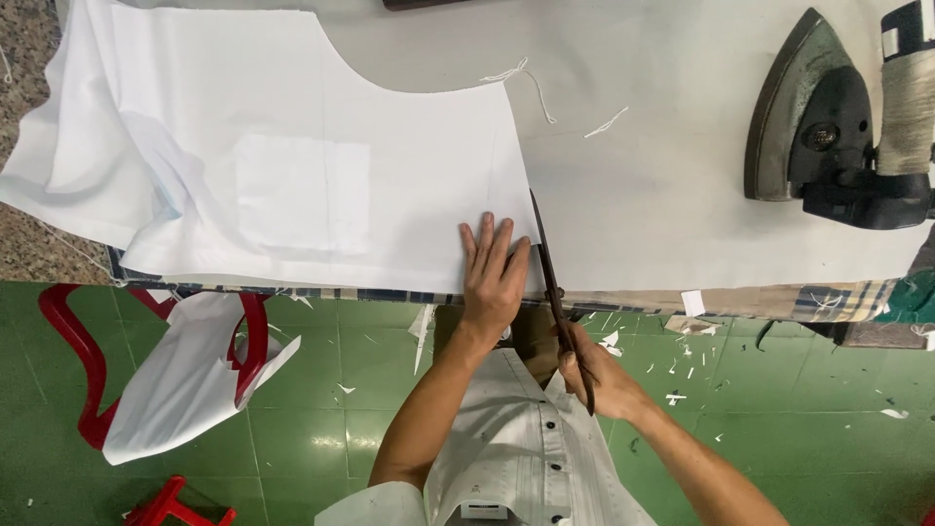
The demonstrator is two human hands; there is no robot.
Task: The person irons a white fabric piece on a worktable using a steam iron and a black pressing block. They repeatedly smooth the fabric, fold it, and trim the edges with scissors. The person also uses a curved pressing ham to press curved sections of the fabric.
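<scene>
A piece of white fabric [321, 166] with a curved cut edge and a sewn patch pocket lies spread on the table [662, 195]. My left hand [495, 278] presses flat, fingers apart, on the fabric's near right corner. My right hand [599, 375] grips the handles of long dark scissors [555, 282], whose blades run along the fabric's right edge just beside my left hand. The blades look closed or nearly so.
A heavy old iron [828, 122] rests at the table's right. Loose threads [531, 83] lie on the tabletop. A red plastic stool [93, 370] with a white fabric piece [190, 375] stands on the green tiled floor, which is littered with scraps.
</scene>
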